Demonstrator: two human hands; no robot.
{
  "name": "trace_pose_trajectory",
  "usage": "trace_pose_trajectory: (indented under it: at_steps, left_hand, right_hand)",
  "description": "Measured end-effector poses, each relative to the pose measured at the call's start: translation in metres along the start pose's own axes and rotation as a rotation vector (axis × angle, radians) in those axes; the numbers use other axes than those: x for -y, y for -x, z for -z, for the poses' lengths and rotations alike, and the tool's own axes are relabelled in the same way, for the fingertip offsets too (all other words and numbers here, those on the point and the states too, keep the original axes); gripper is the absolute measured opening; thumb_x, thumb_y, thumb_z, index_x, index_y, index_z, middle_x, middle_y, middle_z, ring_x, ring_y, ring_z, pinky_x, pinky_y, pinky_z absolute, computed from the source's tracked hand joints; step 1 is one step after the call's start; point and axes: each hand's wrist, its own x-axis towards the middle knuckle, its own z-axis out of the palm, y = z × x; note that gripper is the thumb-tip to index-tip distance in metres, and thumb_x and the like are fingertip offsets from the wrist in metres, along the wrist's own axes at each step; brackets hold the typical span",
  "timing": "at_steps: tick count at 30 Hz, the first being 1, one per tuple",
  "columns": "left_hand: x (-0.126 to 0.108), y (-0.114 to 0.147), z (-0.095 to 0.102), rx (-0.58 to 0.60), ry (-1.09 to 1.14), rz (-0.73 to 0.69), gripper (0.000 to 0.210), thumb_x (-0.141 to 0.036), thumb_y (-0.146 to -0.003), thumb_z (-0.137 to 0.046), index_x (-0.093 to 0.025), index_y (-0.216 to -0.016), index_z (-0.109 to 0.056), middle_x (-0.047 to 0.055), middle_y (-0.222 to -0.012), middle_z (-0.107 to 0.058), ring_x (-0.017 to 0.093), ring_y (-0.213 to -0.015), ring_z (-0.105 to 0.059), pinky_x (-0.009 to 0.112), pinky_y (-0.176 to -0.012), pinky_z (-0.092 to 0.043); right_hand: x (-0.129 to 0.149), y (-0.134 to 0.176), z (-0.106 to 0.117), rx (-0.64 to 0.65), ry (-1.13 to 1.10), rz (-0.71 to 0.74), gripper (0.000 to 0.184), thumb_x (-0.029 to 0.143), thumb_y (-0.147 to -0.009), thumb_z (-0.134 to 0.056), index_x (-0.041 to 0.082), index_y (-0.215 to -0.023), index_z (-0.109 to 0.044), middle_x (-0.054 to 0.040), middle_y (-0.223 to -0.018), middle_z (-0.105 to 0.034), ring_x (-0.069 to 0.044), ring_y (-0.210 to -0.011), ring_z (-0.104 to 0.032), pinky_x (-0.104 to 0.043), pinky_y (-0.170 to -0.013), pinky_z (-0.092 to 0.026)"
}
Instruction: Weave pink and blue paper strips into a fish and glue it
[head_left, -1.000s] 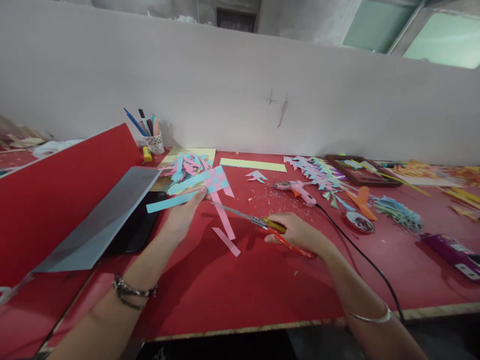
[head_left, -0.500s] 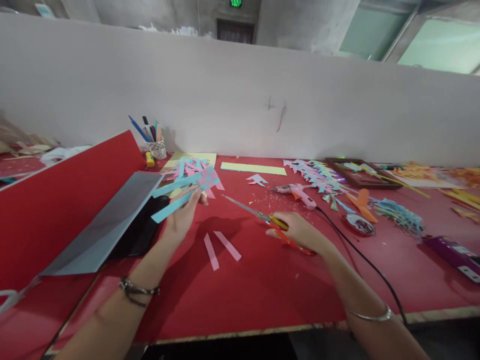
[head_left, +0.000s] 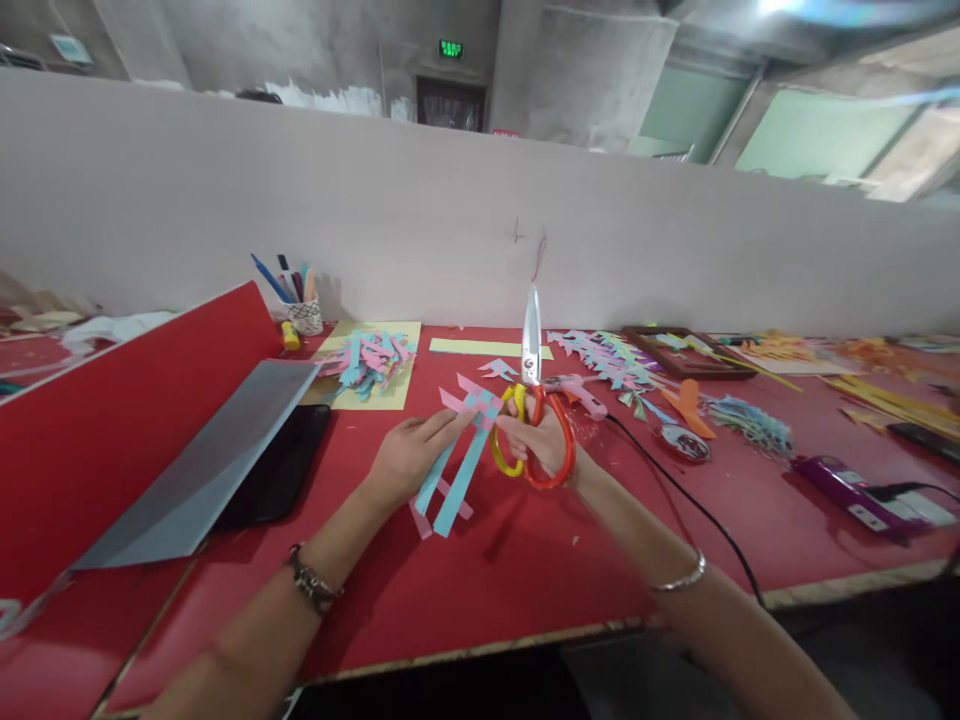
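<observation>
My left hand [head_left: 416, 450] pinches a woven piece of pink and blue paper strips [head_left: 486, 403], its two long blue tails hanging down toward the table. A pair of scissors [head_left: 532, 360] with one red and one yellow handle is held in my right hand [head_left: 541, 440], blades together and pointing up. The fingertips of that hand also reach the right edge of the woven paper. Below, two loose pink strips [head_left: 421, 522] lie on the red table, partly covered by the blue tails.
A pile of cut pink and blue strips [head_left: 371, 360] lies on yellow paper at the back left. A pink glue gun [head_left: 581, 393] with a black cord rests right of my hands. Beyond it are a paper garland [head_left: 607, 358] and a purple device [head_left: 855, 492]. A red board [head_left: 135, 400] leans at left.
Both hands have come together at the centre. The scissors have swung from pointing left to pointing up, and the woven paper has moved right with its blue tails now hanging downward.
</observation>
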Motion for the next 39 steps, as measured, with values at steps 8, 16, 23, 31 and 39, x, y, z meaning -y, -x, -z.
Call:
trace_pose_trajectory:
  at_steps: [8,16,23,31,39]
  left_hand:
    - [-0.004,-0.002,-0.002,-0.123,0.811,0.641,0.047,-0.024,-0.081,-0.034,-0.021,-0.128,-0.039,0.004,-0.082,-0.064,0.012,-0.058,-0.058,0.026,-0.059,-0.047]
    - [-0.014,-0.012,-0.001,0.057,1.296,0.97,0.031,-0.045,-0.051,-0.07,-0.016,-0.053,-0.061,-0.002,-0.046,-0.053,0.011,-0.048,-0.048,0.023,-0.049,-0.041]
    - [-0.002,-0.014,0.001,-0.165,1.147,1.082,0.031,-0.045,-0.05,-0.07,-0.017,-0.045,-0.057,-0.004,-0.043,-0.048,0.01,-0.046,-0.043,0.023,-0.047,-0.036]
    - [0.031,-0.005,0.009,-0.436,1.024,1.23,0.03,-0.042,-0.049,-0.068,-0.018,-0.041,-0.051,-0.006,-0.041,-0.045,0.009,-0.046,-0.04,0.023,-0.049,-0.034]
    - [0.033,-0.006,0.015,-0.547,1.056,1.229,0.024,-0.038,-0.042,-0.07,-0.017,-0.044,-0.058,-0.005,-0.042,-0.05,0.009,-0.049,-0.043,0.023,-0.052,-0.036]
  right_hand:
    - [-0.008,-0.007,-0.012,-0.026,-0.094,0.028,0.038,0.034,-0.057,-0.068,0.022,-0.064,-0.032,0.0156,-0.037,-0.03,-0.001,-0.028,-0.024,-0.015,-0.03,-0.019]
    - [-0.019,0.0,-0.016,-0.027,-0.05,-0.044,0.041,0.041,-0.056,-0.067,0.023,-0.066,-0.032,0.0153,-0.036,-0.028,-0.002,-0.029,-0.023,-0.016,-0.031,-0.019]
    - [-0.002,0.005,0.017,0.087,0.493,0.072,0.034,0.051,-0.072,-0.051,0.022,-0.068,-0.033,0.0076,-0.056,-0.032,-0.007,-0.048,-0.031,-0.022,-0.045,-0.032]
    - [-0.004,0.001,0.026,0.093,0.956,0.13,0.041,0.053,-0.063,-0.061,0.021,-0.074,-0.038,0.0017,-0.073,-0.043,-0.014,-0.066,-0.042,-0.028,-0.061,-0.035]
    - [0.003,0.0,0.026,0.205,1.065,0.128,0.04,0.054,-0.065,-0.059,0.02,-0.063,-0.037,0.0021,-0.067,-0.044,-0.012,-0.06,-0.039,-0.024,-0.054,-0.026]
